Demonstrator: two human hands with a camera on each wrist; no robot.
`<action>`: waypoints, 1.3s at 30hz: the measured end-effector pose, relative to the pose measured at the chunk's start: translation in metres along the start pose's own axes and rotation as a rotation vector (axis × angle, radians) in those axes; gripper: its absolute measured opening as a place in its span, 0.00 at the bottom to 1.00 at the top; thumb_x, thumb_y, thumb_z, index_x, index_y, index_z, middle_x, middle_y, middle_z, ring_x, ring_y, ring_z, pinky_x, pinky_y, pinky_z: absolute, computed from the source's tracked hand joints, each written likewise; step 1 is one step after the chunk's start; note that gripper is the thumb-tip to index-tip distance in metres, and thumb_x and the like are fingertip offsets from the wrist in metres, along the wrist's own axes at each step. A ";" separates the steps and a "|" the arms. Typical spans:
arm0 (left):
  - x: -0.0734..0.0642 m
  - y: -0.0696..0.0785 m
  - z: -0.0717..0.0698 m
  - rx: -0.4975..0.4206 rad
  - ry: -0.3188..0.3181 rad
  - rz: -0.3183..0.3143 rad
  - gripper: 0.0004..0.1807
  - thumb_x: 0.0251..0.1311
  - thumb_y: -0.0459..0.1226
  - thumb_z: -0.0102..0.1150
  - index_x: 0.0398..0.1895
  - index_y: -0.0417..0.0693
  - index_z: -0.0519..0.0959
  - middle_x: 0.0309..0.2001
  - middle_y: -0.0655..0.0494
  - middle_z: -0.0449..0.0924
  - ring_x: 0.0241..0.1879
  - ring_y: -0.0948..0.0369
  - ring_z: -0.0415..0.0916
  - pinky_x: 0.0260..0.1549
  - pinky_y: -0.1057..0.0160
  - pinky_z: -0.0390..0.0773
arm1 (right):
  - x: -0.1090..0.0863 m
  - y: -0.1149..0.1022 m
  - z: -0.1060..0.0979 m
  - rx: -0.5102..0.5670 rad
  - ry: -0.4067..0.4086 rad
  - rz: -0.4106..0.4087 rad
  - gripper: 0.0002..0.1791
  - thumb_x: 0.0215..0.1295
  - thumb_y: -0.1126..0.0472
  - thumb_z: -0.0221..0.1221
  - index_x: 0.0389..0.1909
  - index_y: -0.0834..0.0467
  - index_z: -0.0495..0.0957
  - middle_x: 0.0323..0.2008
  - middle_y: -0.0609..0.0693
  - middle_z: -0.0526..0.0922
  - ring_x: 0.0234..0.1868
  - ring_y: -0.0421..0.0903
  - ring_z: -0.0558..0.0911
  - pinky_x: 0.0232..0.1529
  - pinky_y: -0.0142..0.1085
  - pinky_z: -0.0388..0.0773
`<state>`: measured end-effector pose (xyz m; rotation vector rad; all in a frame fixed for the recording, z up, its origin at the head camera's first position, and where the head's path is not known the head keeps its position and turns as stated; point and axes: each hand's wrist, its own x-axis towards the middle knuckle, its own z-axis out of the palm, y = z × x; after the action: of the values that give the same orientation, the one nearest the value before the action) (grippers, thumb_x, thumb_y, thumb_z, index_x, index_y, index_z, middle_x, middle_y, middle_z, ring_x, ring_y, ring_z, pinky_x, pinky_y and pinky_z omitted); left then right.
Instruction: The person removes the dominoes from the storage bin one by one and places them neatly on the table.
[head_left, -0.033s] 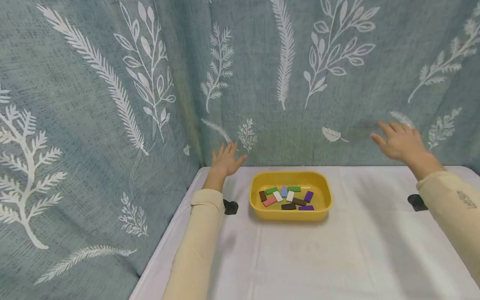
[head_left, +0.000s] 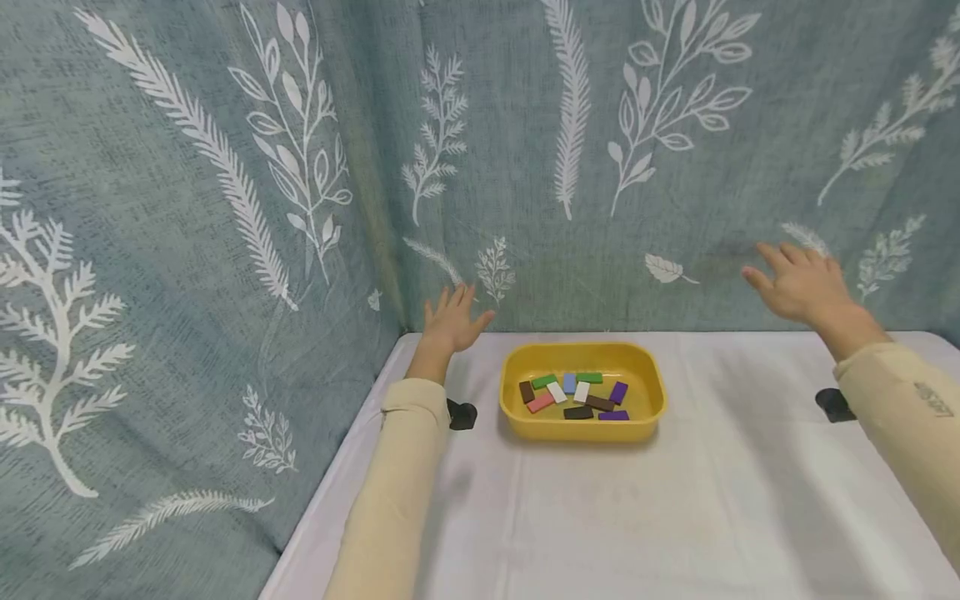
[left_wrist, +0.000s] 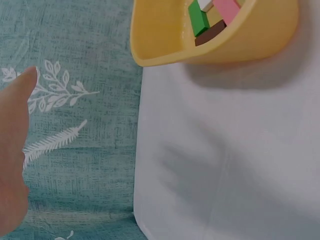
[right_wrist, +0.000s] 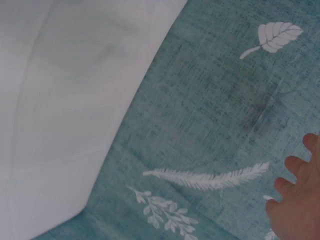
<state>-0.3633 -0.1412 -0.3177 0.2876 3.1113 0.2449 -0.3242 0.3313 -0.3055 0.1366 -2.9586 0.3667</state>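
Note:
A yellow plastic tub (head_left: pixel 583 429) sits on the white-covered table, holding several small coloured blocks. Among them are a pink block (head_left: pixel 540 402), a light blue block (head_left: pixel 570 383), a purple block (head_left: pixel 618 393) and a dark brown block (head_left: pixel 599 403), along with green and white ones. Raised to the left of the tub, my left hand (head_left: pixel 450 321) has its fingers straight and spread, with nothing in it. Far off to the tub's right, my right hand (head_left: pixel 804 285) is also held up with fingers extended, holding nothing. Neither hand touches the tub or the blocks.
A blue-green curtain (head_left: pixel 510 167) with white leaf prints hangs behind the table and along its left side. White cloth (head_left: pixel 675 517) covers the table, and shadows of both arms fall on it. Black devices (head_left: pixel 462 415) show beneath the wrists.

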 end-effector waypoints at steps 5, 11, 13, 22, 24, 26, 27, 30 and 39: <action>-0.003 0.000 0.000 0.008 0.001 -0.004 0.39 0.71 0.59 0.34 0.77 0.49 0.42 0.76 0.48 0.37 0.73 0.48 0.29 0.65 0.41 0.31 | -0.008 -0.016 -0.006 -0.009 0.005 -0.002 0.43 0.73 0.36 0.25 0.71 0.69 0.45 0.66 0.77 0.46 0.63 0.78 0.45 0.61 0.68 0.36; -0.004 0.000 0.003 0.024 -0.020 -0.001 0.40 0.70 0.61 0.32 0.77 0.50 0.42 0.76 0.49 0.36 0.73 0.48 0.28 0.65 0.42 0.30 | -0.010 -0.021 -0.001 -0.040 0.002 0.004 0.44 0.73 0.36 0.24 0.71 0.70 0.45 0.65 0.77 0.48 0.63 0.77 0.47 0.60 0.68 0.40; -0.004 0.000 0.005 0.032 -0.032 -0.007 0.40 0.70 0.61 0.31 0.77 0.50 0.41 0.76 0.49 0.36 0.73 0.48 0.28 0.65 0.42 0.29 | -0.010 -0.021 0.002 -0.034 -0.003 -0.002 0.45 0.72 0.35 0.23 0.71 0.71 0.45 0.65 0.77 0.48 0.63 0.77 0.48 0.59 0.68 0.42; -0.003 0.003 0.012 0.006 -0.024 0.041 0.39 0.71 0.60 0.33 0.77 0.50 0.42 0.76 0.48 0.37 0.73 0.47 0.30 0.65 0.40 0.31 | -0.014 -0.019 0.008 0.229 0.046 -0.050 0.41 0.76 0.42 0.27 0.70 0.75 0.39 0.65 0.80 0.45 0.65 0.76 0.46 0.61 0.66 0.42; -0.003 0.004 0.014 -0.005 -0.024 0.051 0.39 0.70 0.60 0.33 0.77 0.50 0.43 0.76 0.48 0.38 0.73 0.47 0.32 0.65 0.40 0.32 | -0.017 -0.018 0.009 0.292 0.059 -0.045 0.41 0.76 0.42 0.28 0.71 0.74 0.38 0.65 0.80 0.45 0.64 0.77 0.47 0.60 0.67 0.45; -0.003 0.004 0.017 -0.011 -0.020 0.069 0.39 0.71 0.60 0.33 0.76 0.49 0.45 0.75 0.48 0.41 0.73 0.47 0.35 0.65 0.39 0.34 | -0.021 -0.016 0.011 0.344 0.067 -0.028 0.41 0.75 0.41 0.28 0.72 0.72 0.36 0.65 0.80 0.46 0.63 0.78 0.50 0.58 0.68 0.48; -0.004 0.004 0.019 -0.012 -0.017 0.081 0.39 0.71 0.60 0.34 0.76 0.48 0.46 0.75 0.47 0.42 0.72 0.46 0.36 0.65 0.38 0.35 | -0.024 -0.015 0.012 0.366 0.070 -0.015 0.41 0.75 0.41 0.28 0.72 0.70 0.36 0.65 0.80 0.47 0.62 0.78 0.51 0.57 0.69 0.50; -0.005 0.004 0.025 -0.022 -0.005 0.119 0.39 0.71 0.59 0.34 0.76 0.47 0.48 0.74 0.46 0.46 0.72 0.46 0.42 0.64 0.38 0.40 | -0.032 -0.012 0.017 0.423 0.083 0.015 0.40 0.75 0.41 0.28 0.73 0.67 0.36 0.64 0.80 0.50 0.60 0.79 0.55 0.52 0.70 0.54; -0.023 0.001 0.045 -0.187 0.056 0.222 0.37 0.71 0.55 0.40 0.75 0.46 0.50 0.73 0.43 0.49 0.70 0.45 0.50 0.64 0.41 0.52 | -0.058 -0.024 0.040 0.612 0.153 0.044 0.38 0.76 0.42 0.29 0.74 0.66 0.40 0.64 0.78 0.55 0.61 0.76 0.59 0.53 0.67 0.58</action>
<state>-0.3392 -0.1372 -0.3618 0.6316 3.0775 0.5508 -0.2701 0.3023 -0.3475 0.1063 -2.6045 1.2151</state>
